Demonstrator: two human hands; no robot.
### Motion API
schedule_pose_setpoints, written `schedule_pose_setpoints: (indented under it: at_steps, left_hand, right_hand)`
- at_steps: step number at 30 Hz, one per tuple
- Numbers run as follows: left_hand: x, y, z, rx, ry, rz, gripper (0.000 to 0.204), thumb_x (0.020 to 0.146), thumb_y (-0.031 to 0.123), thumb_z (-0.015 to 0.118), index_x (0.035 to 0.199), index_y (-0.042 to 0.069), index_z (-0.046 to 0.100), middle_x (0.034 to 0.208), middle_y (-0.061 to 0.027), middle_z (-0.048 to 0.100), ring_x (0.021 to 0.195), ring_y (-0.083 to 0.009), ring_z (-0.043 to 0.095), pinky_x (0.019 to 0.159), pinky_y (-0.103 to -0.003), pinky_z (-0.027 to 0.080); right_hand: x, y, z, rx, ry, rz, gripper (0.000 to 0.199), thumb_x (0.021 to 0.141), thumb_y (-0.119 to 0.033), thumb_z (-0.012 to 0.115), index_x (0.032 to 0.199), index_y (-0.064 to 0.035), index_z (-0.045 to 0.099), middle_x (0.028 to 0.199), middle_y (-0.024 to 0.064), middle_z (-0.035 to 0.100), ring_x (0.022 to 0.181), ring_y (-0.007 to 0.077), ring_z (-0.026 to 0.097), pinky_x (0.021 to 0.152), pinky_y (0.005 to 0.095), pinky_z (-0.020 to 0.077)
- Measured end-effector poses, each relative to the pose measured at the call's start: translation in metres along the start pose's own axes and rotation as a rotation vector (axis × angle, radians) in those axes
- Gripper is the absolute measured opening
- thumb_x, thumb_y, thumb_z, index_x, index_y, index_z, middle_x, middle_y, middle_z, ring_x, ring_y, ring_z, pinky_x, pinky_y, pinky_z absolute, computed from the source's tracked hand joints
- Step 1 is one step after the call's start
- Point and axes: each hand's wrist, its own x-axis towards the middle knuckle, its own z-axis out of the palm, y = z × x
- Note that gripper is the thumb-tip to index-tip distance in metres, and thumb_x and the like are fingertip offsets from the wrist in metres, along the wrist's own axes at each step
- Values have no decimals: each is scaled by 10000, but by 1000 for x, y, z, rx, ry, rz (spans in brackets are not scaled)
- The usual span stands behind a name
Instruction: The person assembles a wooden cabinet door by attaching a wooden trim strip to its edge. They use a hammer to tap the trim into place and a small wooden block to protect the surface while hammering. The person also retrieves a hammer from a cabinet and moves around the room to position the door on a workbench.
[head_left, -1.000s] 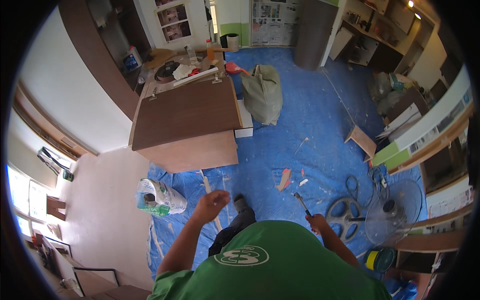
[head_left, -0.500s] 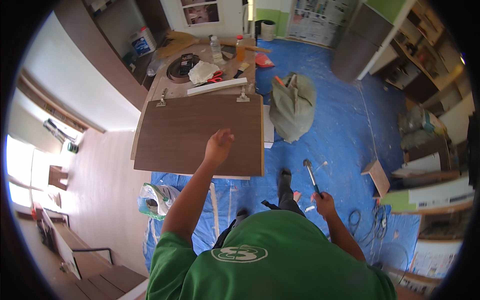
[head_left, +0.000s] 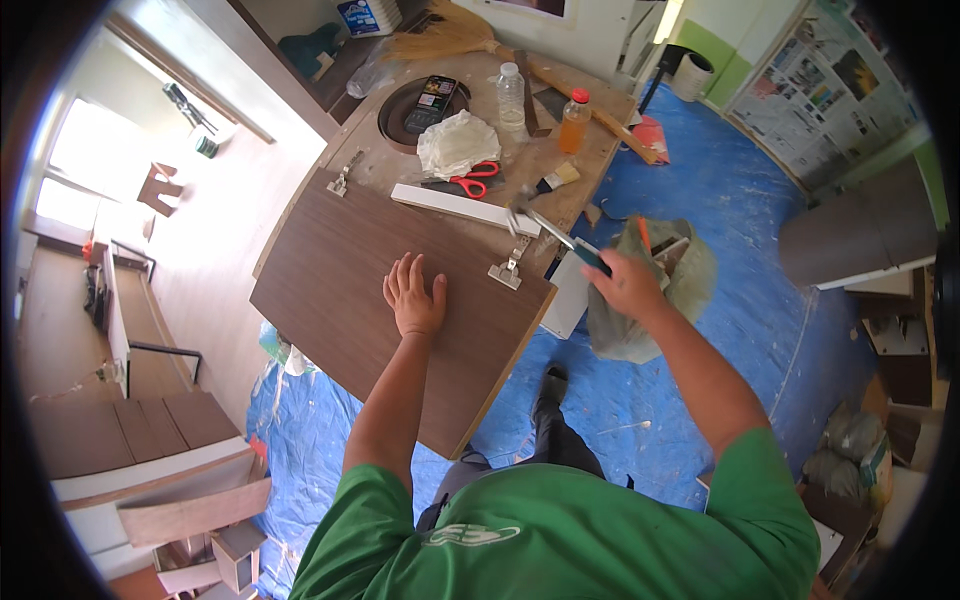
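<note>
My left hand (head_left: pixel 415 296) lies flat on a brown wood-grain panel (head_left: pixel 340 265), fingers spread. Two metal hinges, a left hinge (head_left: pixel 344 174) and a right hinge (head_left: pixel 508 266), sit along the panel's far edge. In my right hand (head_left: pixel 628 285) is a hammer (head_left: pixel 560 234), gripped by its dark handle. Its metal head is over the table near the right hinge, beside the end of a white strip (head_left: pixel 455 206); whether it touches anything I cannot tell. Red-handled scissors (head_left: pixel 477 181) and a paintbrush (head_left: pixel 556 180) lie beyond the strip.
On the worktable are a crumpled white cloth (head_left: pixel 457 143), a phone (head_left: pixel 432 104), a coil of brown edging (head_left: pixel 392 118), a clear bottle (head_left: pixel 511 98) and an orange-filled bottle (head_left: pixel 574 122). A full greenish sack (head_left: pixel 640 325) stands right of the table on blue sheeting (head_left: pixel 745 260).
My right hand has raised the hammer from low at my side to over the table's right side. My left hand has come down flat on the panel. The view has turned and moved closer.
</note>
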Motion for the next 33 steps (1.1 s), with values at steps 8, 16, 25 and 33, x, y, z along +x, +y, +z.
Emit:
schedule_pose_setpoints:
  at_steps: [8,16,25,33]
  left_hand:
    - [5,12,0,134,-111,-23,633,973,452,592,1498,119,475,1613,-113,385,1496,-317,322,1254,-497,163]
    - [12,19,-1,106,-147,-75,649,976,468,570,1505,106,465,1613,-122,384,1498,-314,326,1255,-493,172]
    - [14,14,4,101,-108,-46,623,966,420,603,1481,90,480,1581,-138,421,1465,-343,366,1233,-500,211]
    - [12,10,1,89,-117,-61,634,967,425,604,1494,99,469,1601,-133,402,1485,-331,346,1241,-494,203]
  right_hand:
    - [186,-18,33,-43,-156,-169,366,928,-418,693,885,-56,666,773,191,675,763,410,663,651,517,486]
    - [252,-15,78,-314,-239,-297,414,952,-465,642,944,-53,679,914,173,727,888,391,699,767,511,534]
    - [243,-1,85,-235,-143,-256,336,980,-381,636,966,-47,660,920,152,706,892,387,680,756,511,529]
    - [209,27,74,102,448,45,458,942,-377,711,1239,-55,575,771,102,611,742,302,644,688,431,508]
